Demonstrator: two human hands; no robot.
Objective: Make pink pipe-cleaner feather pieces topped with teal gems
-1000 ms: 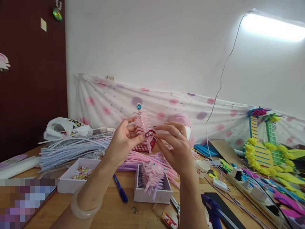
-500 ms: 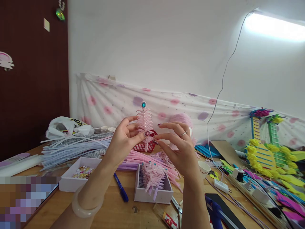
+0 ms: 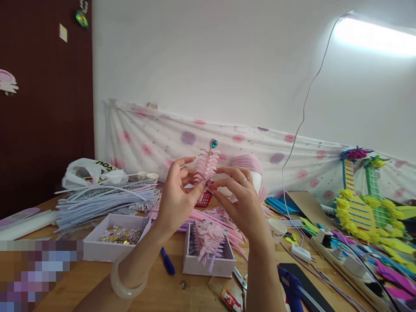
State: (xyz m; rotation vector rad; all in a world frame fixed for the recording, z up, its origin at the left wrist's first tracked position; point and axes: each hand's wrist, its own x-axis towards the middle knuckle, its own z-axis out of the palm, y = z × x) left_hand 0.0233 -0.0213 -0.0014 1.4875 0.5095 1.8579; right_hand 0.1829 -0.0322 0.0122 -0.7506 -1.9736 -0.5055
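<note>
A pink feather-shaped ornament [image 3: 208, 166] with a row of small pearls and a blue gem at its tip is held up in front of me, tilted to the right. My left hand [image 3: 182, 186] pinches its lower part between thumb and fingers. At the ornament's lower right edge, the fingertips of my right hand [image 3: 238, 195] are closed in; the fingers hide what they grip there. Below, a white box [image 3: 208, 268] holds a pile of similar pink and lilac ornaments [image 3: 209, 242]. Behind my hands, a red basket [image 3: 204, 200] is partly covered.
On the left stand a white box [image 3: 97, 251] of gems and a bundle of pale pipe cleaners [image 3: 104, 201]. A blue marker [image 3: 167, 261], scissors [image 3: 239, 277] and a glue gun [image 3: 292, 286] lie in front. Cables and a power strip [image 3: 344, 264] run along the right.
The ornament has moved right and tips rightward, where before it stood upright. My left hand has shifted right with it, and my right fingers have drawn closer to its edge.
</note>
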